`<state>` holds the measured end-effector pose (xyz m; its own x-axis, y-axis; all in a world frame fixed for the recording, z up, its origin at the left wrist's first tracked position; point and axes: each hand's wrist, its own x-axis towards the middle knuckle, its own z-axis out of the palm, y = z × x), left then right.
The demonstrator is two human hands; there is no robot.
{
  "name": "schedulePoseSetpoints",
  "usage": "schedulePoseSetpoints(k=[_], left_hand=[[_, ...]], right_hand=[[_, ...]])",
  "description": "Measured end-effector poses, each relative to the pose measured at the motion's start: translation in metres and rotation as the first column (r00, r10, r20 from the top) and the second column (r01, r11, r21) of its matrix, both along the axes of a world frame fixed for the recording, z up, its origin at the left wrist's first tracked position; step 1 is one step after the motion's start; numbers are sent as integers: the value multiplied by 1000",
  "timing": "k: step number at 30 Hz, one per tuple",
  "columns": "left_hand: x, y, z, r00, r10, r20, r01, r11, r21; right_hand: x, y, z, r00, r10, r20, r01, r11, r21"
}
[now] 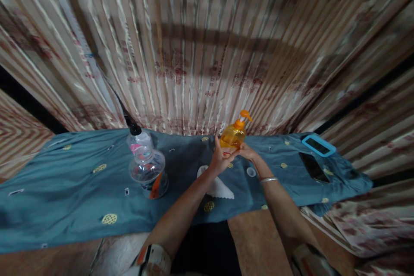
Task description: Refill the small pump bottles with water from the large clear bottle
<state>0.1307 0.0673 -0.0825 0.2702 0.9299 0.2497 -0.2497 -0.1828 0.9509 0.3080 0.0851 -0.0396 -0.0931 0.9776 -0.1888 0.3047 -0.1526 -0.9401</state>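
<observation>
An orange pump bottle (233, 134) with an orange pump head is lifted a little above the blue cloth (80, 181), tilted slightly to the right. My left hand (220, 157) grips its lower left side and base. My right hand (247, 152) holds its lower right side; a silver bangle sits on that wrist. A white cloth (217, 186) lies on the blue cloth just below my left hand.
A clear plastic water bottle (146, 164) with a black cap stands left of my hands. A black phone (313, 167) and a blue-framed device (318, 145) lie at the right end. Patterned curtains (200, 51) hang close behind. The cloth's front edge drops off near me.
</observation>
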Motion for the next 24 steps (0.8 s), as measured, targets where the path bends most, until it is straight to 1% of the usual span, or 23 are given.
schedulePoseSetpoints(k=[2, 3, 5, 7, 9, 11, 13, 15, 17, 19, 21, 22, 24], left_hand=[[-5, 0, -4, 999, -24, -49, 23, 1000, -17], [-10, -1, -8, 997, -16, -77, 15, 1000, -15], [-26, -5, -20, 986, 57, -159, -53, 998, 30], [-52, -14, -38, 955, 147, -257, -122, 986, 111], [-82, -26, -56, 896, 253, -366, -191, 961, 197], [-108, -40, -70, 794, 345, -501, -229, 932, 280], [-124, -52, -77, 763, 342, -548, -224, 936, 273], [-127, -60, -78, 744, 325, -584, -213, 944, 253], [-123, -63, -75, 733, 310, -606, -211, 950, 231], [-117, -63, -70, 730, 301, -614, -218, 953, 208], [-113, -63, -65, 737, 292, -609, -227, 956, 184], [-113, -64, -62, 742, 288, -606, -229, 958, 175], [-115, -68, -57, 769, 283, -573, -245, 959, 145]], right_hand=[[0, -1, -1, 1000, -23, 11, 23, 1000, 5], [0, -2, -1, 999, -35, 18, 34, 999, 8], [-1, -2, -2, 997, -59, 38, 59, 998, 20], [0, -3, -4, 993, -100, 68, 96, 994, 47], [1, -10, -8, 978, -174, 112, 163, 982, 99], [-1, -29, -15, 945, -282, 168, 253, 952, 173], [-13, -60, -29, 891, -393, 227, 337, 908, 248], [-37, -99, -47, 869, -432, 242, 348, 881, 322], [-70, -136, -68, 891, -391, 231, 288, 880, 378], [-104, -163, -87, 915, -335, 225, 223, 884, 411], [-129, -175, -99, 924, -318, 213, 198, 874, 444], [-135, -176, -101, 925, -322, 204, 201, 867, 457], [-139, -174, -99, 926, -334, 177, 218, 855, 472]])
